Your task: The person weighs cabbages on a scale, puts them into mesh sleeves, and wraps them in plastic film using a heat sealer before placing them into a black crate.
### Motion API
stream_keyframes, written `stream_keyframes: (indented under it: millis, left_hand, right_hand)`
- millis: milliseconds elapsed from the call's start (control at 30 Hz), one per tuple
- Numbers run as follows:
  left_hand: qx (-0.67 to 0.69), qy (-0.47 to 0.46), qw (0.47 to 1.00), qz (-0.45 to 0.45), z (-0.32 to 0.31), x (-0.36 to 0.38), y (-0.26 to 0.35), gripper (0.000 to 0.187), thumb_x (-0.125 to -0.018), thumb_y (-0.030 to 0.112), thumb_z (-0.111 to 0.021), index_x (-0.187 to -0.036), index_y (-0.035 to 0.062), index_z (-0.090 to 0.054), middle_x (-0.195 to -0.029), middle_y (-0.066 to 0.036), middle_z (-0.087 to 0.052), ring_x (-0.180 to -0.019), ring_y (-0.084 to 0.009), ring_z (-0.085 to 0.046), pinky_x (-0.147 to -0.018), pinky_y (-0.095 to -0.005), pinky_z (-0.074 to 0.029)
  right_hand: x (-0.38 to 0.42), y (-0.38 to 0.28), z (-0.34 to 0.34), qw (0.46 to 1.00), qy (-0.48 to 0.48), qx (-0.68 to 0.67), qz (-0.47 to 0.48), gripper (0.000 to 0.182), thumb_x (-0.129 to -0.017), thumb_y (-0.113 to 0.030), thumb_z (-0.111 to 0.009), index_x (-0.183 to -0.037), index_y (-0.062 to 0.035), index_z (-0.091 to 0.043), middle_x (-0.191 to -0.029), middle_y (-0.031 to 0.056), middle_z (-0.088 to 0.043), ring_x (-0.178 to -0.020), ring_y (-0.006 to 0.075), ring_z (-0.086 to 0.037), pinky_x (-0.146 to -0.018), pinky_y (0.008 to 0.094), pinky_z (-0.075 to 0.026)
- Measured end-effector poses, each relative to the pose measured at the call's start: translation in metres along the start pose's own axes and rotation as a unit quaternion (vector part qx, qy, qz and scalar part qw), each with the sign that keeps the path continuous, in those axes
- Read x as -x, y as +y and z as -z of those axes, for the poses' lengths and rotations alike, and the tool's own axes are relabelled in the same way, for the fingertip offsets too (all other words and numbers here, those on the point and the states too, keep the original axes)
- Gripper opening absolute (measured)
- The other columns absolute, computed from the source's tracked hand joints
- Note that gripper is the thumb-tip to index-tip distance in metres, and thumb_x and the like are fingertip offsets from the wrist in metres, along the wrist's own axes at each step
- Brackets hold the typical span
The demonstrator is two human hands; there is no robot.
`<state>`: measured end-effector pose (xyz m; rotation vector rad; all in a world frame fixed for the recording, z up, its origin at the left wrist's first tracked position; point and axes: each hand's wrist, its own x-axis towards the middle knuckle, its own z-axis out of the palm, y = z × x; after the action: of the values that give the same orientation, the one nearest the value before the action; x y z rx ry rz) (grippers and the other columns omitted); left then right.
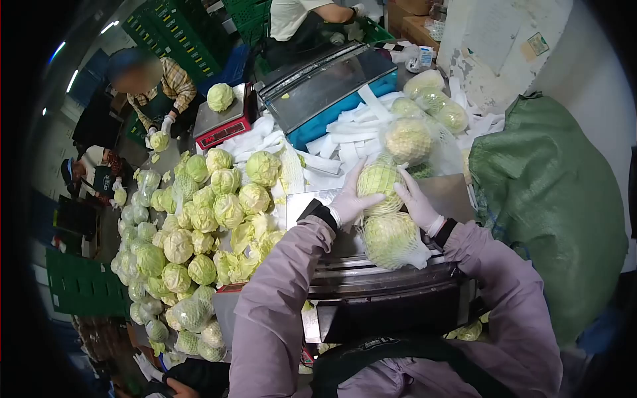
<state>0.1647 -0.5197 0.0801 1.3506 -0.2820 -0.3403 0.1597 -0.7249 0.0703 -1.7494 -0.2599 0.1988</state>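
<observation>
In white gloves, my left hand [353, 199] and my right hand [419, 204] press against opposite sides of a pale green cabbage [379, 184] in a white foam net. Their fingers curve around it and both thumbs rest on its near face. Just below, touching it or nearly so, lies a second netted cabbage [391, 240] with the loose net end toward my right. Both sit over a metal-topped machine [332, 255] in front of me. Beyond my right hand, a netted cabbage [407, 142] lies partly under clear plastic.
Many bare cabbages [229, 211] are heaped at left, with netted ones [192, 313] along the edge. White foam nets [352, 129] lie near a blue machine [332, 93]. A red scale [222, 132] holds one cabbage. A green sack [551, 212] bulges at right. Co-workers [176, 86] stand at left.
</observation>
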Motion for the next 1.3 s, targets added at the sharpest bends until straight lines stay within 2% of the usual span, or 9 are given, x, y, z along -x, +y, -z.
stream_keyframes:
  millis: [100,333,500,600,733,867,1100,1167,1300]
  left_hand:
    - [-0.099,0.032,0.994,-0.021,0.009,0.004,-0.001,0.096,-0.079,0.009,-0.073,-0.150,0.0146,-0.009,-0.143,-0.016,-0.032,-0.128,-0.0236,-0.039,-0.105,-0.0353,-0.035]
    - [-0.245,0.057,0.967,0.038,0.014,0.027,0.042,0.092,-0.076,0.035,-0.076,-0.147,0.0083,-0.022,-0.144,-0.021,-0.032,-0.137,-0.0296,-0.027,-0.110,-0.0368,-0.027]
    - [-0.391,0.174,0.903,-0.042,0.034,0.093,0.068,0.054,-0.081,0.020,-0.068,-0.129,0.0053,-0.048,-0.121,-0.016,-0.054,-0.114,-0.0277,-0.053,-0.097,-0.0358,-0.042]
    - [-0.568,0.035,0.818,-0.085,0.036,0.153,0.082,0.027,-0.077,0.012,-0.065,-0.105,0.0081,-0.063,-0.098,-0.010,-0.060,-0.098,-0.0281,-0.058,-0.085,-0.0370,-0.047]
    - [-0.752,-0.226,0.607,-0.120,0.029,0.186,0.040,0.058,-0.075,0.024,-0.065,-0.130,0.0350,-0.050,-0.122,-0.002,-0.054,-0.102,-0.0230,-0.057,-0.085,-0.0424,-0.044]
    - [-0.728,-0.211,0.629,-0.173,0.028,0.189,0.011,0.045,-0.079,0.029,-0.062,-0.123,0.0361,-0.055,-0.121,0.000,-0.055,-0.094,-0.0229,-0.055,-0.077,-0.0393,-0.043]
    - [-0.495,0.037,0.866,-0.065,-0.013,0.206,-0.011,0.014,-0.092,0.015,-0.052,-0.090,0.0052,-0.062,-0.083,-0.008,-0.062,-0.085,-0.0263,-0.056,-0.079,-0.0375,-0.046]
    - [-0.273,0.057,0.955,0.106,-0.019,0.223,0.005,0.018,-0.094,0.013,-0.050,-0.083,0.0012,-0.058,-0.079,-0.008,-0.059,-0.077,-0.0203,-0.055,-0.074,-0.0329,-0.045]
    - [-0.131,-0.095,0.959,0.231,-0.043,0.255,0.103,0.016,-0.095,0.019,-0.051,-0.091,0.0045,-0.054,-0.075,-0.005,-0.056,-0.072,-0.0108,-0.052,-0.068,-0.0258,-0.043]
  right_hand:
    - [0.001,-0.001,0.001,1.000,0.010,0.025,0.015,0.062,-0.096,-0.033,-0.052,-0.142,0.0016,-0.029,-0.144,0.0224,-0.034,-0.135,0.0279,-0.030,-0.111,0.0342,-0.022]
    - [0.010,-0.006,0.012,0.997,0.039,0.059,-0.010,0.059,-0.094,-0.029,-0.055,-0.140,0.0005,-0.033,-0.137,0.0221,-0.042,-0.127,0.0276,-0.042,-0.106,0.0333,-0.031]
    - [0.070,-0.034,0.062,0.973,-0.021,0.195,0.117,0.028,-0.090,-0.016,-0.055,-0.115,-0.0040,-0.061,-0.105,0.0133,-0.062,-0.094,0.0247,-0.059,-0.085,0.0328,-0.046]
    - [0.110,-0.057,0.102,0.902,-0.208,0.328,0.187,0.027,-0.081,-0.007,-0.059,-0.107,-0.0102,-0.066,-0.100,0.0089,-0.062,-0.095,0.0264,-0.058,-0.084,0.0357,-0.047]
    - [0.129,-0.042,0.116,0.761,-0.333,0.471,0.298,0.049,-0.070,-0.008,-0.062,-0.116,-0.0262,-0.062,-0.109,0.0009,-0.059,-0.093,0.0240,-0.056,-0.076,0.0370,-0.047]
    - [0.120,-0.016,0.104,0.723,-0.369,0.494,0.310,0.030,-0.072,-0.014,-0.062,-0.099,-0.0249,-0.065,-0.102,0.0000,-0.061,-0.085,0.0230,-0.056,-0.072,0.0357,-0.048]
    - [0.161,-0.012,0.104,0.956,-0.191,0.222,0.023,0.009,-0.088,-0.010,-0.054,-0.087,-0.0023,-0.058,-0.087,0.0117,-0.065,-0.085,0.0268,-0.063,-0.076,0.0343,-0.049]
    - [0.172,-0.039,0.108,0.951,-0.253,0.176,-0.003,0.011,-0.092,-0.011,-0.050,-0.089,-0.0024,-0.058,-0.086,0.0080,-0.067,-0.082,0.0210,-0.064,-0.076,0.0318,-0.050]
    - [0.190,-0.129,0.107,0.839,-0.518,0.123,-0.117,0.012,-0.096,-0.015,-0.046,-0.101,-0.0062,-0.053,-0.087,0.0035,-0.068,-0.083,0.0148,-0.064,-0.076,0.0290,-0.050]
